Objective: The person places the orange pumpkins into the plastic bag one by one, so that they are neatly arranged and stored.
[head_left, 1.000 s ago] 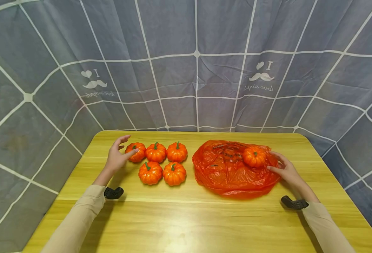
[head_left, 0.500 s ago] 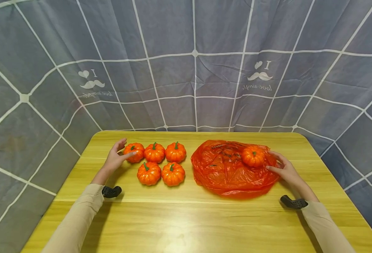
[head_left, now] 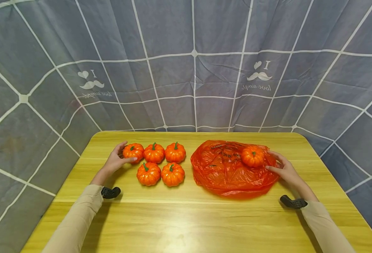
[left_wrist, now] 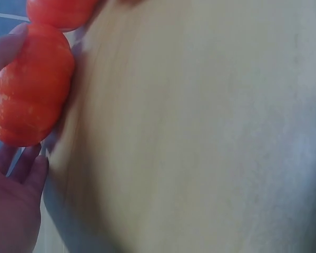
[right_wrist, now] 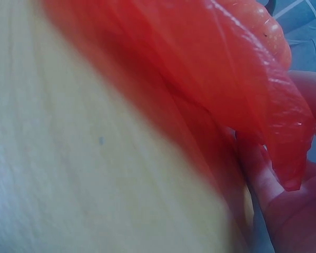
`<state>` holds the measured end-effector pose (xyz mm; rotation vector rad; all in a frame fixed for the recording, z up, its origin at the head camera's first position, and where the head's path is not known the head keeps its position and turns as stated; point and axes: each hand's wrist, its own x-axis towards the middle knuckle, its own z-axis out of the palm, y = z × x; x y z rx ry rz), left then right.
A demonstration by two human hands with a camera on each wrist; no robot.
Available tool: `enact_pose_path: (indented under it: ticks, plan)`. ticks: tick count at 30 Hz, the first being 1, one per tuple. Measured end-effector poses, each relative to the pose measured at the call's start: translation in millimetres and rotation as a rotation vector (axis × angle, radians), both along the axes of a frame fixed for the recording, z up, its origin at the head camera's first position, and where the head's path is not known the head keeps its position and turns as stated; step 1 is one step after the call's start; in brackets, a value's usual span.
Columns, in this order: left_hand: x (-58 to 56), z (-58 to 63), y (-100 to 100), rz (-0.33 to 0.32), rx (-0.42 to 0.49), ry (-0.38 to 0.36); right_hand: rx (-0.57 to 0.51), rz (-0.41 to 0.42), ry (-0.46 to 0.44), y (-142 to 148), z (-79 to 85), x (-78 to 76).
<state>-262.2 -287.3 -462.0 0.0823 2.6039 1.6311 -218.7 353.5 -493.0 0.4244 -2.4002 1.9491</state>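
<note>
In the head view my left hand curls round the leftmost small pumpkin, thumb across its front and fingers at its far side. The left wrist view shows the same pumpkin between thumb and fingers. A crumpled red plastic bag lies at the right with another pumpkin on top. My right hand rests at the bag's right edge, thumb and fingers spread apart. In the right wrist view a fold of the bag hangs between the thumb and the fingers.
Several more orange pumpkins, such as the front one, sit in two rows beside the held one. Everything lies on a wooden table. A grey checked curtain hangs behind it.
My left hand has closed in round the leftmost pumpkin, its thumb lowering onto the front. The right hand and the bag stay put.
</note>
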Motion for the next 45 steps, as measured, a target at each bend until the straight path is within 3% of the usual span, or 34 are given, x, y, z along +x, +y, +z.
enact_pose_path:
  ticks: [9,12,16,18,19,36,45]
  plan:
    - [1.3,-4.5,-2.3,-0.021,0.005,0.024,0.046,-0.013,0.006,-0.2,1.0,-0.6]
    - [8.2,5.9,3.3,-0.024,0.01,0.022,0.051,-0.012,0.004,0.2,1.1,-0.8]
    - [8.6,4.6,3.6,-0.014,0.008,0.03,0.06,-0.008,0.01,0.7,0.9,-0.9]
    - [5.9,-2.3,0.6,-0.008,0.003,0.04,0.06,-0.005,0.018,0.8,0.5,-1.1]
    - [3.4,-7.1,-1.4,-0.003,0.0,0.042,0.056,-0.003,0.021,0.8,0.2,-1.3]
    - [8.0,-5.8,2.8,0.094,-0.084,0.073,0.029,0.002,0.015,0.7,2.1,-0.5]
    - [12.2,-2.8,6.6,0.162,-0.068,0.059,0.057,-0.009,0.036,1.4,0.8,-1.2]
